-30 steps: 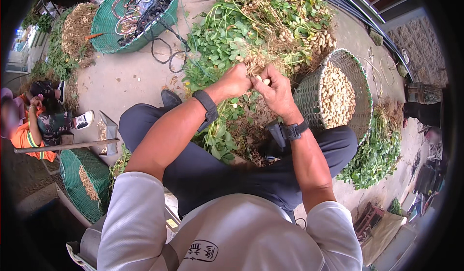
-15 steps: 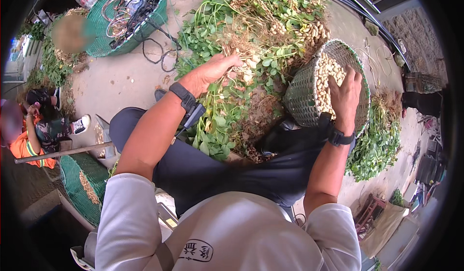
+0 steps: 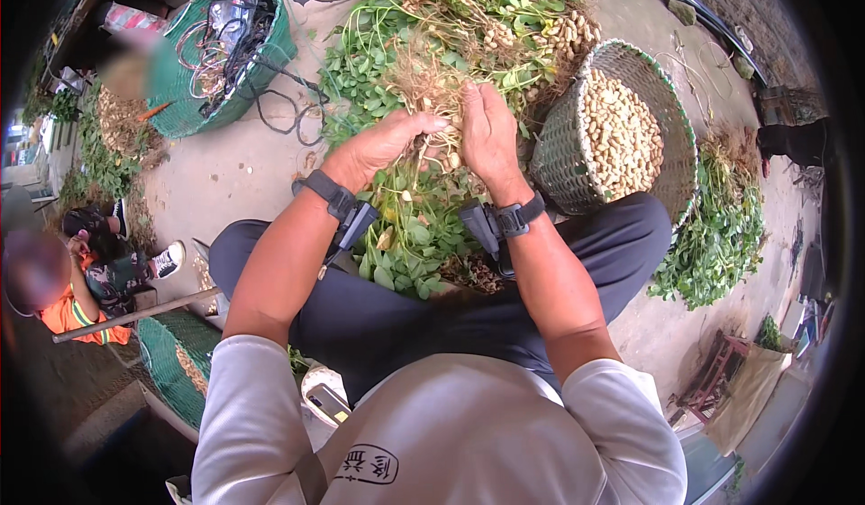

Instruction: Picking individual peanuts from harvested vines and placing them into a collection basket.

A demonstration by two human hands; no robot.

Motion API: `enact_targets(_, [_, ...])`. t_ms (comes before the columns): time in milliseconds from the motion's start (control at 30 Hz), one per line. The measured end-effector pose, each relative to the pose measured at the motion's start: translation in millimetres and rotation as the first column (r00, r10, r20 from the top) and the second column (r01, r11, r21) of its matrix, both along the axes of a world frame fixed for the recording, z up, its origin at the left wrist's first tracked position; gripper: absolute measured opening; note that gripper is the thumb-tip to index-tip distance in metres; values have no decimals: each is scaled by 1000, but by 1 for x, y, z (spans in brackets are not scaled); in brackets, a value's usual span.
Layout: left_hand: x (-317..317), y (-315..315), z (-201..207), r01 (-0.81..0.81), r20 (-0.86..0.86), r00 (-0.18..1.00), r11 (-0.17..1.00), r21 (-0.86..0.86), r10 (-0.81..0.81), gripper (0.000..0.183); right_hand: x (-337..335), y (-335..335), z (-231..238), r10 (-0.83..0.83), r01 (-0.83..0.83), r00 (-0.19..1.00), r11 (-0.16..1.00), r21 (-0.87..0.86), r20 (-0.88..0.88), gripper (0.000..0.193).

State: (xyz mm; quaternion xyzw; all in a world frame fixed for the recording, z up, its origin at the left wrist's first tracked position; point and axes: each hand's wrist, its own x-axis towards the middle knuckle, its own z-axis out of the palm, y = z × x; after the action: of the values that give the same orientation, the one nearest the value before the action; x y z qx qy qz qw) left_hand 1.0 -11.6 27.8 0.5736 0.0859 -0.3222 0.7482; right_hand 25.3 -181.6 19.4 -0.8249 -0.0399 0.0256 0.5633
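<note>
Between my hands is a bunch of peanut plants (image 3: pixel 423 81), its roots and pods up and its green leaves hanging toward my lap. My left hand (image 3: pixel 389 143) is closed round the stems just below the roots. On the other side of the same bunch, my right hand (image 3: pixel 491 136) has its fingers bent in among the roots and pods; what lies under its fingertips is partly hidden. A green woven basket (image 3: pixel 563 167) leans tilted by my right knee, with many loose pale peanuts (image 3: pixel 622 136) inside.
A large heap of peanut plants (image 3: pixel 541 9) lies ahead, and more plants (image 3: pixel 712 235) lie right of the basket. At the far left stands a green basket (image 3: pixel 180 90) with cords and bags. A person in an orange top (image 3: pixel 81 311) sits at left near another green basket (image 3: pixel 167 361).
My right hand has left the basket of peanuts and moved left to the plant bunch. My left hand keeps its hold on the bunch. The view has shifted slightly.
</note>
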Motion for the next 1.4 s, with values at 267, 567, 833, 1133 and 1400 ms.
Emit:
enact_targets(267, [-8,-7,-18,-132,376,926,961,244,32,33,-4,4,-38,21,-11,995,994,110,-94,45])
enact_targets(567, [-12,-8,-13,-440,549,831,707,554,88,53,4,40,-31,108,163,869,859,485,-484,39])
enact_targets(833, [-4,10,-22,-664,543,731,617,423,414,46,38,71,-26,224,-136,956,910,391,-187,30])
enact_targets(1133, [-25,29,-3,-679,462,734,525,513,498,56,24,104,2,248,-207,923,965,163,-295,31])
enact_targets(1400, [-15,67,38,-950,713,249,309,47,655,47,30,156,98,436,-439,831,895,-72,345,29])
